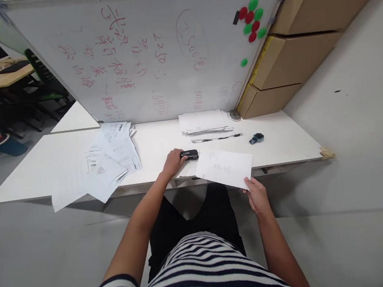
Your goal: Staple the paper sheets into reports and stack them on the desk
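My left hand lies on the white table with its fingers closed around the end of a black stapler. My right hand pinches the near corner of a white sheet of paper, which rests partly on the table's front edge and juts out over it. The stapler lies just left of that sheet's far corner.
A fan of printed papers hangs over the front edge at the left. A neat paper stack, a thin black pen and a small blue-black object lie farther back. A whiteboard leans behind; cardboard boxes stand right.
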Available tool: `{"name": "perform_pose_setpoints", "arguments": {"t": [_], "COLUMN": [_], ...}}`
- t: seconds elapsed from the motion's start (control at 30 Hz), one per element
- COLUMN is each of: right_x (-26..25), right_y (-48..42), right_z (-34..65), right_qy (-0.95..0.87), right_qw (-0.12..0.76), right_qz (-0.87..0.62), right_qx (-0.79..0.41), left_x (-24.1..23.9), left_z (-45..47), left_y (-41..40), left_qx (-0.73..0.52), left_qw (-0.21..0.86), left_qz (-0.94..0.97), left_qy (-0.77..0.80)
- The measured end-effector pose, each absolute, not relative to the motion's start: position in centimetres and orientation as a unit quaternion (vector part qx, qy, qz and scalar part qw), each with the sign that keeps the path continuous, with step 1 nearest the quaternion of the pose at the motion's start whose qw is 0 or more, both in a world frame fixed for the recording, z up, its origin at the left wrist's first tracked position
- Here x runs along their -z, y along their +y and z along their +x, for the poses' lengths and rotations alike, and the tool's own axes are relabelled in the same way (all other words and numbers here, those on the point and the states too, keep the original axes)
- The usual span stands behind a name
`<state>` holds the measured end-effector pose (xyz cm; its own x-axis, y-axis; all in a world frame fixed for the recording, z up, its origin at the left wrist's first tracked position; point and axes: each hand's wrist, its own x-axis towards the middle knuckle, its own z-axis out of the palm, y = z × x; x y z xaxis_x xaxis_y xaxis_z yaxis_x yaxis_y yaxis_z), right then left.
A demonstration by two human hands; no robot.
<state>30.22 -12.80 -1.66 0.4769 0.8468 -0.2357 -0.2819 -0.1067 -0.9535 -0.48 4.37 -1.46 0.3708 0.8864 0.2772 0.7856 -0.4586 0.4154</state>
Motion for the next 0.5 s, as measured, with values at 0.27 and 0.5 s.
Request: {"name": "perform_pose_setpoints", "arguments": {"t": [0.27, 0.5], "right_x": [1.8, 2.2], "right_y": [-11.5, -10.9], "right_z": [28.9, 28.3], "right_qy": [-0.273, -0.291], "right_qw": [0.582, 0.56], "right_qz": [-0.584, -0.584], "right_qx": [-0.495, -0.51], "left_x": [0.9, 0.7], "left_z": [-0.2, -0.1], "left_y": [3.9, 3.7], "left_qx": [-0.232, -0.228], "left_qw": [0.123, 0.108], "left_qz": [0.836, 0.854], "left_qy": [0.481, 0.455]}}
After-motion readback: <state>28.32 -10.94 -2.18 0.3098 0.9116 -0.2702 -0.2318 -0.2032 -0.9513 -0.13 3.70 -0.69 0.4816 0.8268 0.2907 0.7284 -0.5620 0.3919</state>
